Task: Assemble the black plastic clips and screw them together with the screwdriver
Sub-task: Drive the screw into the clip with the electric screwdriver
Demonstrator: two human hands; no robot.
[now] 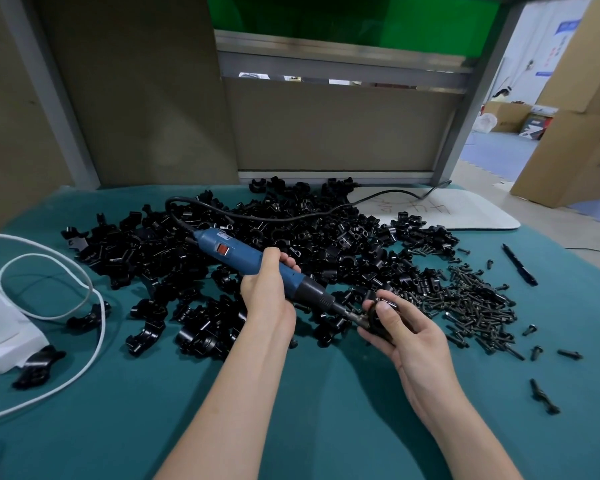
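Grip: left hand (267,294) clasps cylindrical screwdriver (243,252) | right hand (407,337) pinches glossy black clip (374,315)

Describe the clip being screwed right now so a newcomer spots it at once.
On the teal table cover, a heap of black plastic clips fills the middle. At its near edge a blue electric screwdriver, gripped by the left hand, slants down to the right. The clip at its tip is the only one held in a hand, the right hand.
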